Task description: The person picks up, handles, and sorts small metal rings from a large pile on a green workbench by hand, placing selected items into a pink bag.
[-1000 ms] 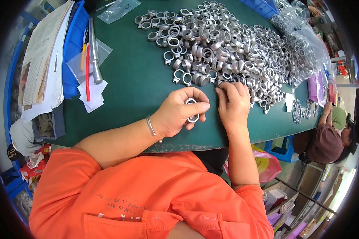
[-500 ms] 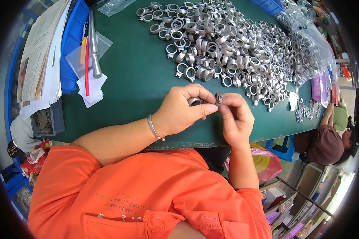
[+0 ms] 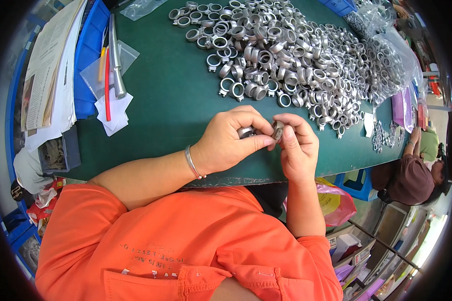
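Observation:
Close to the table's near edge, my two hands meet at the fingertips. My left hand (image 3: 229, 136) is curled round a grey metal ring (image 3: 245, 132), which shows between thumb and forefinger. A second small grey metal piece (image 3: 278, 132), apparently another ring with a lug, is pinched by my right hand (image 3: 299, 150). My left fingertips touch or nearly touch that piece; my fingers cover much of both parts. Just beyond my hands spreads a large heap of similar metal rings (image 3: 281, 60), many with small lugs, on the green tabletop (image 3: 160, 85).
Left on the table are a blue tray (image 3: 88, 75), papers (image 3: 47, 70), a knife-like metal tool (image 3: 116, 65) and a red stick (image 3: 107, 85). A plastic bag of rings (image 3: 389, 60) lies at right, near a purple basket (image 3: 402, 108). Another person (image 3: 409, 175) sits at far right.
The piece in my right fingers has turned, and my right thumb has moved up along it. My left hand keeps its ring. The view has shifted slightly.

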### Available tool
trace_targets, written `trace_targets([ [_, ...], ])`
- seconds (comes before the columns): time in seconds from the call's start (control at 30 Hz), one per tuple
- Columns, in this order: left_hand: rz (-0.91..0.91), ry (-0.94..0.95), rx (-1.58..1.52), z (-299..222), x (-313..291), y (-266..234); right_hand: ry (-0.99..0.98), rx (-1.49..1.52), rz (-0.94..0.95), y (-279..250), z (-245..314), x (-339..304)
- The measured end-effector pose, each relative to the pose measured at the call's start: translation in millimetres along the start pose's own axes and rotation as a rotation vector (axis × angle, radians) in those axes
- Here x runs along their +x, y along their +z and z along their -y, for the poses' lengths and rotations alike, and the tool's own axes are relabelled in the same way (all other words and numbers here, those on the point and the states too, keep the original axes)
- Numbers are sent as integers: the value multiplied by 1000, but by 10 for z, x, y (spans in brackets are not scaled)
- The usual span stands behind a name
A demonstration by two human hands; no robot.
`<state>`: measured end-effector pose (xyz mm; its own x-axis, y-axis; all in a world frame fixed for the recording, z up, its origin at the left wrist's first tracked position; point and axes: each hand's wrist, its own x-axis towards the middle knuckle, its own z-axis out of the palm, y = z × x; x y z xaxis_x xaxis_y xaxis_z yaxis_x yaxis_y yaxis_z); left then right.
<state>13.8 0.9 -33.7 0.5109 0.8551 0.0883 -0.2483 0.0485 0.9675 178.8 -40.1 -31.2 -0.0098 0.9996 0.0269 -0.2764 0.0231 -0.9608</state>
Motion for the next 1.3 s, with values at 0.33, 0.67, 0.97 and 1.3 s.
trace_targets([
  [0.33,-32,-365,-288,-83,11,-9,-269,52,-80,-8,-102,3],
  [0.67,-71,-348,-198,-82,14,-14,-264,25,-77,17,-86,-28],
  [0.97,-24,-447,-330,-38,18,-6,-368,-205,-40,34,-94,-38],
  [1.3,48,-506,-584,-32,52,-54,-488,-1163,-237,-65,-48,205],
])
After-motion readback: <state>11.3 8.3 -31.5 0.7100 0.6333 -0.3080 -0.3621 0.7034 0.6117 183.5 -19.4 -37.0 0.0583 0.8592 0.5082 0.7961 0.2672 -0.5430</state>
